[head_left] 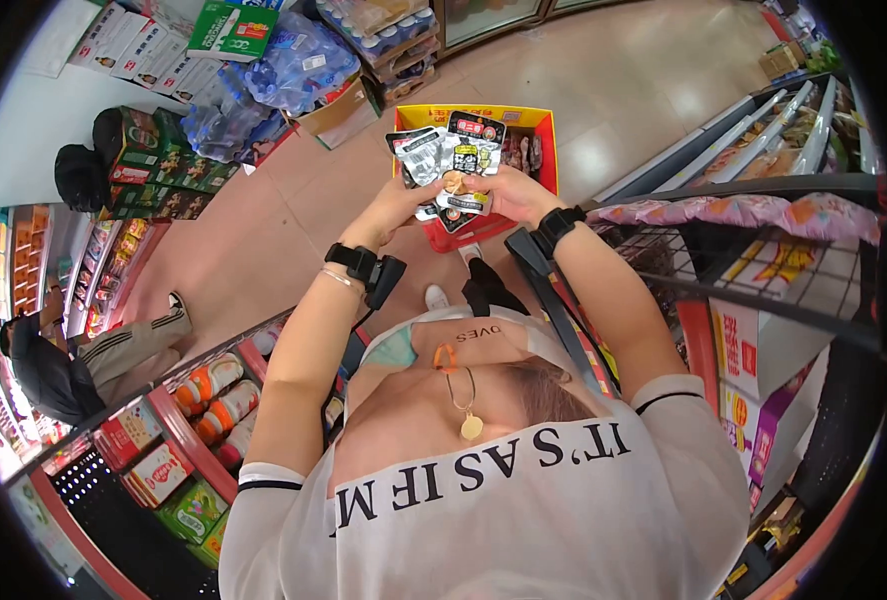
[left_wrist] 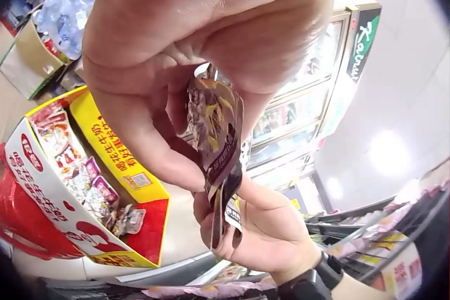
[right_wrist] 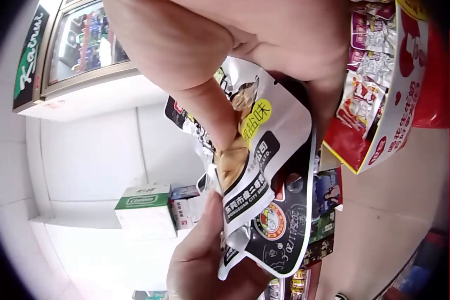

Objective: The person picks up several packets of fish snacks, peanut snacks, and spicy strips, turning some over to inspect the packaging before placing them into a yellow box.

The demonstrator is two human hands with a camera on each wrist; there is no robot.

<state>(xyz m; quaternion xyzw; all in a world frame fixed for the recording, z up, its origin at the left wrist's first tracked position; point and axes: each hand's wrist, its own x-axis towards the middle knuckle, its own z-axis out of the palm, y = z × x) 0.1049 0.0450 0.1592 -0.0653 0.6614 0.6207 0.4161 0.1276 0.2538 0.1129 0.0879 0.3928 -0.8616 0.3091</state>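
Note:
Several black, white and silver snack packets [head_left: 458, 165] are held fanned out between both hands, above a yellow and red box [head_left: 549, 150]. My left hand [head_left: 403, 205] grips their left side, and my right hand [head_left: 515, 196] pinches the right side with the thumb on top. In the left wrist view the packets [left_wrist: 218, 138] are seen edge-on between the left fingers and thumb. The right wrist view shows the right hand [right_wrist: 232, 26] with its thumb on a white packet [right_wrist: 256, 120]; a black packet [right_wrist: 281, 230] lies behind it, touched by the left hand [right_wrist: 211, 258].
The box holds small snack packets [left_wrist: 95, 187]. Shelving racks with goods [head_left: 763, 260] stand at the right, and shelves with bottles [head_left: 218, 400] at the lower left. Wrapped bottle packs [head_left: 303, 65] and cartons are at the top. Another person [head_left: 53, 370] is at the far left.

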